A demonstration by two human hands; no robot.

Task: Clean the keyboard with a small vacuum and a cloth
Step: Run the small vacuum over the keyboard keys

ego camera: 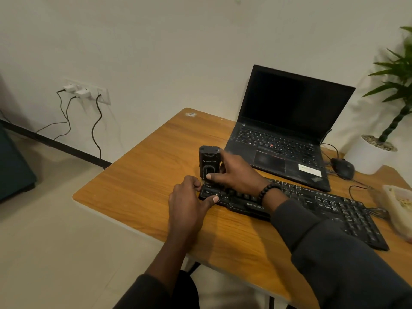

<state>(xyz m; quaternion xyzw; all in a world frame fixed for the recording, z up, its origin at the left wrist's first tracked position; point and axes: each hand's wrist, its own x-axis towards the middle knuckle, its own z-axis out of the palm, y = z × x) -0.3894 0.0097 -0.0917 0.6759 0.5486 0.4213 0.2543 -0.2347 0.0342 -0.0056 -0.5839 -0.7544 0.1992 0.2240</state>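
The black keyboard [296,208] lies on the wooden table [142,175], its long axis running from the near right corner up and leftward toward the table's middle, just in front of the open laptop [287,130]. At its far-left end, over the Ctrl and Alt keys, the small black vacuum [208,162] stands upright with its nozzle end down on the keys. The right hand [236,175] grips the vacuum body, fingers curled round its right side and the thumb pressed against its front face. The left hand [189,197] rests at the keyboard's left corner, its thumb lying on the front edge by the bottom row and the other fingers curled at the end of the board, apparently steadying it.

The relation that matters: nearly the whole length of the keyboard stretches away to the right of the vacuum, beneath and beyond the right forearm. Judged from this, the vacuuming is at its starting end, and the next stroke would draw the vacuum rightward along the key rows, with the left hand holding the board in place.

No cloth can be made out. A mouse [343,168], a potted plant [379,148] and a pale container [399,208] sit at the right.
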